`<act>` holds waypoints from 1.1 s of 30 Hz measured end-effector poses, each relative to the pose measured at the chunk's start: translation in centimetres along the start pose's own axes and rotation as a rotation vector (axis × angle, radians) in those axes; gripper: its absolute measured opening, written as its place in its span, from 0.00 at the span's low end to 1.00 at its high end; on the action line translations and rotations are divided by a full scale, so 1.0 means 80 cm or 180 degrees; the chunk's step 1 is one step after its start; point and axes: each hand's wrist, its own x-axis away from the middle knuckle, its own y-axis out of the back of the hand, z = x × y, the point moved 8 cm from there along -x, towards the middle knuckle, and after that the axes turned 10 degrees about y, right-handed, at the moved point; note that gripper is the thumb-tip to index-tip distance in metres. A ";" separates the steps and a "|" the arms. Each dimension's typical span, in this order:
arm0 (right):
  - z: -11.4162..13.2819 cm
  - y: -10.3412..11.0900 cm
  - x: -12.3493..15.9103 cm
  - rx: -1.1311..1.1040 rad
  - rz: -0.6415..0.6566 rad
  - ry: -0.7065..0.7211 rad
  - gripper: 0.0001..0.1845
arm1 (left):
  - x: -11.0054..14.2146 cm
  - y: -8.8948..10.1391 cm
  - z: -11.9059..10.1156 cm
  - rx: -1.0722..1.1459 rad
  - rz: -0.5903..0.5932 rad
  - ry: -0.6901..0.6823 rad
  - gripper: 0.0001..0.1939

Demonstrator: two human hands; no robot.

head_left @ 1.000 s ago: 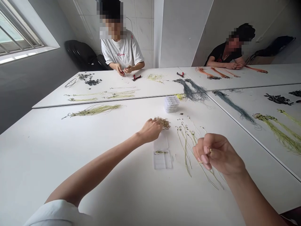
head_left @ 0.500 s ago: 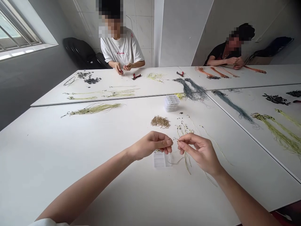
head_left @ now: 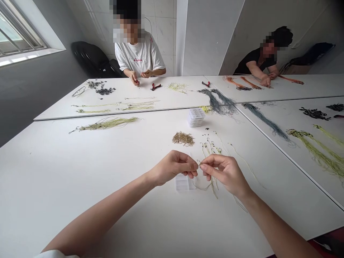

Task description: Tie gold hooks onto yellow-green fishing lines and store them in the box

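A small fishing hook [head_left: 198,161] stands between the fingertips of both hands. My right hand [head_left: 227,172] pinches it with thumb and forefinger. My left hand [head_left: 179,166] is closed too, its thumb and forefinger pressed together against the hook; what exactly they pinch is hidden. A pale fishing line [head_left: 202,189] hangs in a loop below, between the two hands. Under my left hand lies a clear plastic box [head_left: 182,184] with compartments, partly covered. Behind my right hand several hooks with yellowish lines [head_left: 212,148] are laid out on the table.
A pile of gold hooks [head_left: 183,138] lies beyond my hands, with stacked clear boxes [head_left: 196,117] behind it. Bundles of yellowish line [head_left: 107,124] and grey line [head_left: 268,121] lie to the sides. Two people work across the table, near red-handled pliers [head_left: 156,86].
My right hand has moved slightly left, bringing the hook against my left fingertips, and the gap between the hands has closed. The person at far right has lowered a hand to the table.
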 end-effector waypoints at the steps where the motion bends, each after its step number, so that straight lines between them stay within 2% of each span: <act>1: -0.005 -0.001 0.000 -0.0210 0.0028 -0.0101 0.09 | -0.001 0.000 0.000 0.0013 -0.0029 -0.0024 0.11; 5: -0.020 -0.005 -0.001 -0.0823 -0.0018 -0.0362 0.10 | -0.002 0.001 0.001 0.0003 -0.0180 -0.0133 0.11; 8: -0.024 -0.010 -0.001 -0.0900 -0.0061 -0.0395 0.10 | -0.001 0.005 0.005 -0.0188 -0.0396 -0.0154 0.16; 11: -0.022 -0.017 -0.002 -0.0873 -0.0032 -0.0329 0.09 | 0.003 0.003 0.002 -0.0635 -0.0461 -0.0230 0.19; 13: -0.021 -0.022 -0.001 -0.0921 0.0031 -0.0295 0.08 | 0.008 -0.001 -0.007 -0.0981 -0.0478 -0.0413 0.17; 16: -0.021 -0.029 0.000 -0.0992 0.0202 -0.0333 0.07 | 0.016 -0.002 -0.024 -0.1432 -0.0695 -0.0782 0.10; 21: -0.031 -0.040 0.004 -0.1341 0.0390 -0.0648 0.08 | 0.023 -0.005 -0.033 -0.2081 -0.1103 -0.1161 0.11; 26: -0.039 -0.038 0.004 -0.1471 0.0252 -0.0844 0.08 | 0.030 -0.005 -0.034 -0.2448 -0.1516 -0.1700 0.09; 33: -0.038 -0.035 0.003 -0.1381 0.0101 -0.0760 0.08 | 0.036 -0.004 -0.035 -0.2622 -0.1769 -0.2226 0.07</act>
